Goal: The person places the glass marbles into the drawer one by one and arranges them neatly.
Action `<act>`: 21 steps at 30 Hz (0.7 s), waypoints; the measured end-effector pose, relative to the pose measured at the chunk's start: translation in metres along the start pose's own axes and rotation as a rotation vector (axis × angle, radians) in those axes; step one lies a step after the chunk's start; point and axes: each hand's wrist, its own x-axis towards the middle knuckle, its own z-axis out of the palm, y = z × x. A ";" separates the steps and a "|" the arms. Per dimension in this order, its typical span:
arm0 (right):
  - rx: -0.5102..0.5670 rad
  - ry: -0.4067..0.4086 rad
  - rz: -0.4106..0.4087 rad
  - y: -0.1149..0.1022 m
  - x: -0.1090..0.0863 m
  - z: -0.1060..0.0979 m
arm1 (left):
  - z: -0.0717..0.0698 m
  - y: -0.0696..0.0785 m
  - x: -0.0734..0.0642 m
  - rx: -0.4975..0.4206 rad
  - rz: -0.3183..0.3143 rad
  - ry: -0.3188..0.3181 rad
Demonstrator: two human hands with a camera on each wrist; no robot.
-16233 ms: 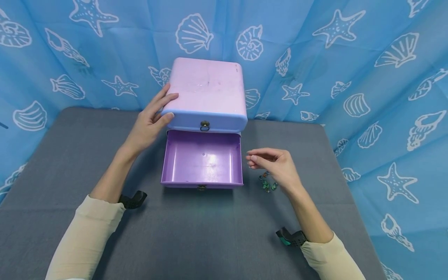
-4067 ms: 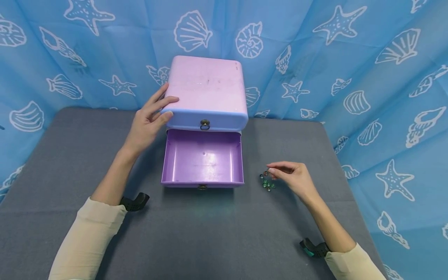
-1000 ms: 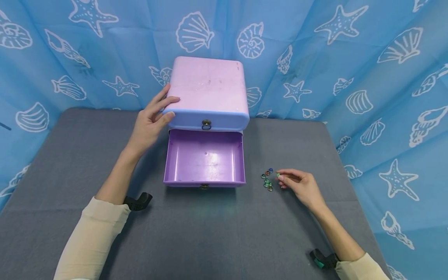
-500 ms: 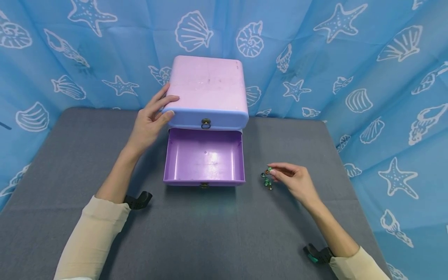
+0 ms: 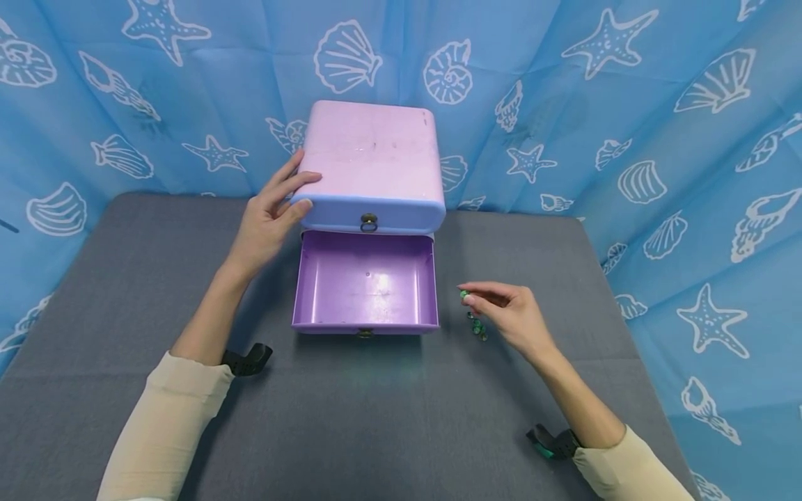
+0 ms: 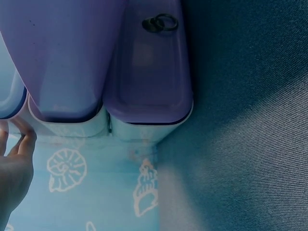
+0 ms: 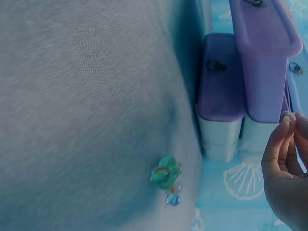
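Observation:
A small plastic drawer cabinet [image 5: 372,149] with a pink top stands at the back of the table. Its purple middle drawer [image 5: 367,296] is pulled out, and nothing lies in it. My left hand [image 5: 257,223] rests on the cabinet's upper left corner, fingers nearly straight, thumb by the blue top drawer [image 5: 401,216]. Right of the open drawer, my right hand [image 5: 510,313] pinches a green glass marble [image 5: 464,294] between thumb and fingertips, above the table. Below that hand lies a cluster of marbles [image 5: 479,328], partly hidden by it; the right wrist view shows green and blue marbles [image 7: 165,173].
A purple bottom drawer [image 6: 149,72] with a ring pull sits closed under the open one. Grey cloth covers the table [image 5: 376,417]. Behind it hangs a blue curtain [image 5: 532,62] with shell and starfish prints. Each wrist wears a black band [image 5: 249,360].
Over the last second my right hand has carried the green marble leftward, from right of the cluster toward the open drawer. The left hand and the cabinet have stayed put.

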 end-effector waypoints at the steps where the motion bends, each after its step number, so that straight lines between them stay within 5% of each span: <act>1: 0.010 -0.004 -0.003 -0.001 0.001 0.001 | 0.000 0.000 0.000 0.002 -0.001 -0.001; 21: 0.001 -0.072 -0.101 -0.035 0.034 0.024 | 0.000 -0.001 0.000 0.001 -0.005 0.008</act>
